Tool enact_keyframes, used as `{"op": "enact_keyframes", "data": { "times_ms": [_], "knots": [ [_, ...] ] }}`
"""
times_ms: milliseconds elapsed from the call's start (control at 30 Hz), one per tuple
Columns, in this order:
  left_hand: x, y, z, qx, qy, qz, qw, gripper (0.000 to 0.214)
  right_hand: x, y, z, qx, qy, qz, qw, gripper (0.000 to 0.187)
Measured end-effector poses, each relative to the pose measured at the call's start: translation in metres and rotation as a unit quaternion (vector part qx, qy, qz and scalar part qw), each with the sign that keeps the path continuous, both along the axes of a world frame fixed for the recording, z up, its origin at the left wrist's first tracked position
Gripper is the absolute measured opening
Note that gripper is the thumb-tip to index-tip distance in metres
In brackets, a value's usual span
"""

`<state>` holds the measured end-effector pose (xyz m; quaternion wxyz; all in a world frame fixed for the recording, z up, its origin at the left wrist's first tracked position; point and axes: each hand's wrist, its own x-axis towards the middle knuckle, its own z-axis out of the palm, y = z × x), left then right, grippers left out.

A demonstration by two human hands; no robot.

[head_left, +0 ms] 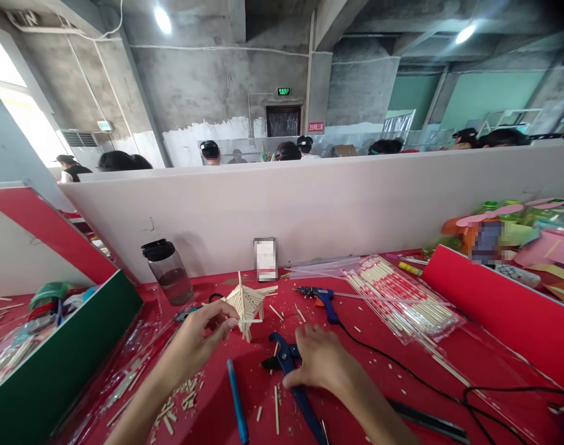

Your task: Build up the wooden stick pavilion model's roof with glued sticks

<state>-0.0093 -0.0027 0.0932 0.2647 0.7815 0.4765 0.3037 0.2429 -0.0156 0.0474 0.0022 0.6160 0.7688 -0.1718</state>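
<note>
I see my left hand (203, 337) just left of the frame's centre, its fingertips pinching the edge of a small stick house (246, 305) that stands upright on the red table (384, 395). The little house has a slanted roof of thin wooden sticks and one stick poking up from its peak.

My right hand (321, 361) lies lower, just right of centre, palm down on the blue cutters (291, 377), fingers curled over the handles. I cannot tell whether it truly squeezes them or only rests there. The dark cutter jaws point left, toward the house, and sit just apart from it.

A blue pen (237, 405) lies at the lower middle, between my two forearms. Short cut sticks (180, 402) are scattered over the table near my left wrist.

Above my right hand lies a blue glue gun (320, 297), its black cord (402, 371) running off toward the lower right. Right of it sits a clear bag of long sticks (402, 296). A dark-lidded jar (168, 272) stands left of centre by the white partition (310, 204).
</note>
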Motion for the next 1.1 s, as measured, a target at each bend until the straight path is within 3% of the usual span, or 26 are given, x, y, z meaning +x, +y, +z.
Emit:
{"op": "enact_keyframes", "data": {
  "times_ms": [33, 100, 267, 433, 567, 633, 767, 833, 967, 1100],
  "knots": [
    [0.001, 0.000, -0.002, 0.007, -0.010, 0.007, 1.000, 0.025, -0.006, -0.006, -0.002, -0.004, -0.023, 0.000, 1.000, 0.088],
    [0.003, 0.001, -0.004, 0.019, -0.023, 0.019, 0.999, 0.025, -0.017, -0.015, -0.005, 0.007, -0.055, -0.012, 0.998, 0.089],
    [0.007, 0.000, -0.008, 0.055, -0.043, 0.037, 0.997, 0.023, -0.016, -0.030, -0.007, 0.032, -0.032, -0.005, 0.999, 0.059],
    [0.021, -0.006, -0.012, 0.083, -0.078, 0.041, 0.993, 0.021, 0.006, -0.052, 0.014, -0.036, 0.152, -0.022, 0.988, 0.042],
    [0.032, -0.013, -0.011, 0.114, -0.059, 0.054, 0.990, 0.019, 0.009, -0.063, 0.025, -0.101, 0.348, -0.011, 0.932, 0.033],
    [0.032, -0.014, -0.008, 0.128, -0.046, 0.064, 0.989, 0.019, 0.007, -0.063, 0.022, -0.102, 0.378, -0.012, 0.920, 0.033],
    [0.018, -0.009, 0.000, 0.119, -0.029, 0.076, 0.990, 0.021, 0.005, -0.057, 0.005, 0.002, 0.238, -0.074, 0.968, 0.040],
    [0.008, -0.005, 0.003, 0.097, -0.013, 0.047, 0.994, 0.022, 0.003, -0.052, -0.006, 0.054, 0.146, -0.103, 0.982, 0.044],
    [-0.010, 0.002, 0.006, 0.053, 0.004, -0.013, 0.999, 0.024, -0.003, -0.041, -0.028, 0.117, 0.009, -0.127, 0.985, 0.047],
    [-0.021, 0.007, 0.005, 0.046, 0.001, -0.013, 0.999, 0.025, -0.009, -0.035, -0.040, 0.128, -0.035, -0.127, 0.983, 0.047]
  ]
}}
